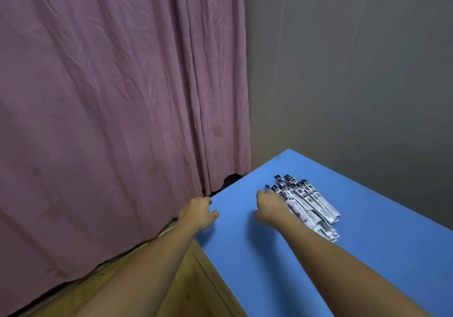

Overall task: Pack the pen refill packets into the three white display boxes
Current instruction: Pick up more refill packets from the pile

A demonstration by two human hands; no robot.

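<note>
Left hand (198,212) rests loosely curled on the blue worktop (367,255) edge, holding nothing. Right hand (269,210) lies on the pile of black-and-white pen refill packets (308,204); grip cannot be determined.

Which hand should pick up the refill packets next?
Right, probably. The right hand already rests against the pile of refill packets on the blue table; the left hand sits at the table's left edge, apart from them. No display boxes are in view.
</note>
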